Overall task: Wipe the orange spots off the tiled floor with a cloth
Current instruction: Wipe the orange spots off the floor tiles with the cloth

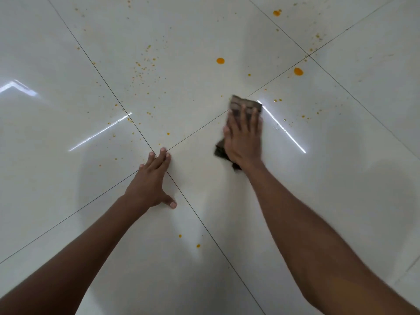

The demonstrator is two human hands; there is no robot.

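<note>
On the glossy pale tiled floor (pixel 68 53), orange spots (pixel 220 60) scatter; right hand (pixel 244 137) flat on cloth (pixel 245 103), left hand (pixel 151 180) spread.

- The right hand (pixel 244 138) covers the middle of the cloth (pixel 245 104), whose pattern is blurred.
- Both forearms run off the bottom edge.
- The finest orange spots (pixel 145 67) are too small to count.
- Any spots beneath the cloth are hidden.
</note>
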